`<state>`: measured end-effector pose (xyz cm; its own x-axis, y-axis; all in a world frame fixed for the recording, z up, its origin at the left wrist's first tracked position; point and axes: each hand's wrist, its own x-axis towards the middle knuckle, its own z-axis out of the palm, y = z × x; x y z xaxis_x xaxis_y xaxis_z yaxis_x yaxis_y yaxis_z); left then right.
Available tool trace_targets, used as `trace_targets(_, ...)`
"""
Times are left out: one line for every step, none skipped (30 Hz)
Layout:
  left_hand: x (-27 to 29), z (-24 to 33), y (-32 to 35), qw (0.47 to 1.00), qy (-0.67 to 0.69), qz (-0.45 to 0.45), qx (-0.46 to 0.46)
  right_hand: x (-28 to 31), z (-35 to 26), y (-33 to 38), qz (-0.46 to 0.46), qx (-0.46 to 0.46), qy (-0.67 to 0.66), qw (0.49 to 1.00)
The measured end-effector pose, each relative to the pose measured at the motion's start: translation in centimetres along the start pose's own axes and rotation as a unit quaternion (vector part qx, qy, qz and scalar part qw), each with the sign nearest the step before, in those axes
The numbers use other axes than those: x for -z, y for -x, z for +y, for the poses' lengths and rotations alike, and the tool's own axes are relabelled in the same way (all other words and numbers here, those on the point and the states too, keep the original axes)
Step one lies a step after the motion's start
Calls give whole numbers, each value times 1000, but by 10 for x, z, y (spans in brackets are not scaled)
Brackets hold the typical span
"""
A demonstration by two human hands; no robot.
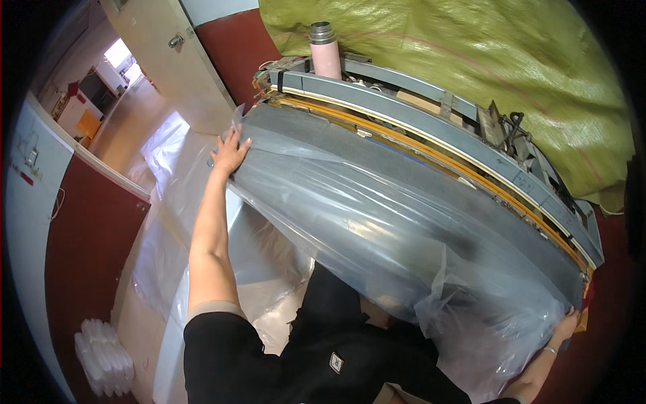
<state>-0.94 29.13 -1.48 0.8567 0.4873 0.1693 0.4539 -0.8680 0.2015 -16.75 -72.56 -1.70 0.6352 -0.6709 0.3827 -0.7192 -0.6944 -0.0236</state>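
Found a clear film (377,222) spread along the long grey bed of a machine (431,128), sagging off the near edge in loose folds toward the floor. Saw the left hand (230,151) flat on the film's far-left end, fingers splayed, pressing down and clasping nothing. Saw the right hand (564,330) at the opposite end, low at the rim of the view, against a bunched corner of the film. Could not tell there whether it pinched the film or only pushed on it, the corner being half hidden by crumpled plastic.

Judged the film light, limp and slippery: no stiffness of its own, prone to sliding, ballooning and clinging to itself, and likely to tear on the bed's metal edges and brackets. Judged the ends the best places to hold, arms wide as here, with tension kept along the length; a grab at the middle would only gather wrinkles.

Noted a pink bottle (326,50) upright atop the machine, a green tarp (471,54) behind it, and a white stack (102,357) on the floor at left.
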Motion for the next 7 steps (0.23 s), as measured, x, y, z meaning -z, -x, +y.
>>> trace_targets(-1, 1, -9, 1000, 2, 0, 3, -3, 2, -4, 2, 3, 1, 1000)
trace_targets(2, 0, -14, 999, -2, -35, -3, -9, 6, -10, 5, 15, 5, 1000)
trace_targets(5, -3, -19, 997, -7, -70, -8, -13, 8, -16, 8, 28, 8, 1000)
trace_targets(4, 0, -25, 997, -3, -73, -7, -20, 20, -29, -13, 20, 27, 999)
trace_targets(4, 4, -30, 996, 15, -89, 12, -28, 33, -42, -10, 23, 30, 999)
trace_targets(6, 5, -34, 994, 32, -104, 32, -36, 43, -56, -52, 3, 26, 998)
trace_targets(6, 2, -36, 992, 44, -114, 33, -42, 51, -69, -94, -16, 21, 995)
